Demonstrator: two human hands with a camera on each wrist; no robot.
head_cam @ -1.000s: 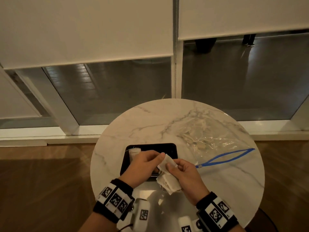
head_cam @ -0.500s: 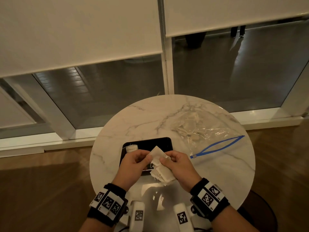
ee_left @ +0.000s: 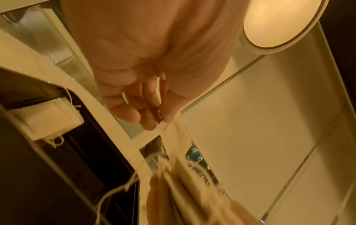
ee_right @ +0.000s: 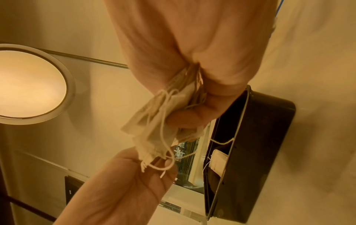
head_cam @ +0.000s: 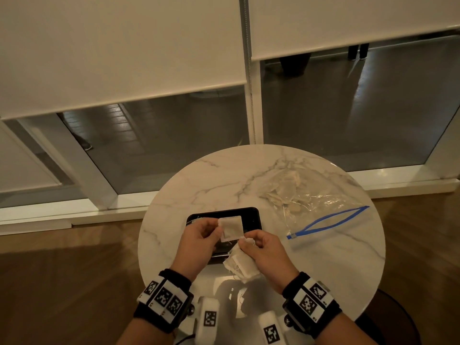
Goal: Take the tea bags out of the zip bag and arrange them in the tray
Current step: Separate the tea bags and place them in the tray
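My left hand pinches one flat white tea bag by its left edge and holds it over the black tray. Just right of it, my right hand grips a bunch of several tea bags that hangs below the palm, strings dangling. In the right wrist view the bunch of tea bags is squeezed between thumb and fingers. Another tea bag lies in the tray's left end. The clear zip bag, blue zipper open, lies at the table's right with more tea bags inside.
The round marble table stands against a low window with white blinds. Wooden floor surrounds it. Bare marble shows left of the tray and near the right edge.
My left hand has pulled one tea bag free of the bunch and turned it flat above the tray. My right hand has stayed put with the bunch.
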